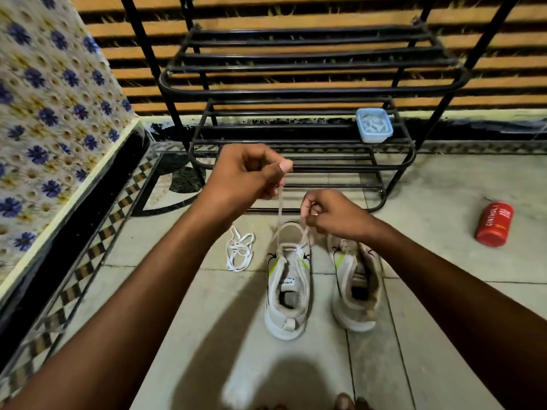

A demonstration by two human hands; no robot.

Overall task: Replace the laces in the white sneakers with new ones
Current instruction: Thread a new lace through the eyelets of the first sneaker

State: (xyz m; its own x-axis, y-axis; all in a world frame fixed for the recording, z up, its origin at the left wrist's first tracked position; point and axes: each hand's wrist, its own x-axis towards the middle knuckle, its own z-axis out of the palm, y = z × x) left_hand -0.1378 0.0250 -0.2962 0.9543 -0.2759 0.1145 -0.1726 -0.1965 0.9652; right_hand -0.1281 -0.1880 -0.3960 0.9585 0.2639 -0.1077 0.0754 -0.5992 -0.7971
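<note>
Tiled floor (207,291), both hands (fingertips hidden) apparently pinching lace (279,208)

Pale tiled floor (444,291) with a black-and-tan checkered border strip (88,261), black metal shoe rack (296,90) against an orange-and-black slatted wall (296,13), blue-flowered bed sheet (44,113) at left, hard shadows on the tiles
</note>
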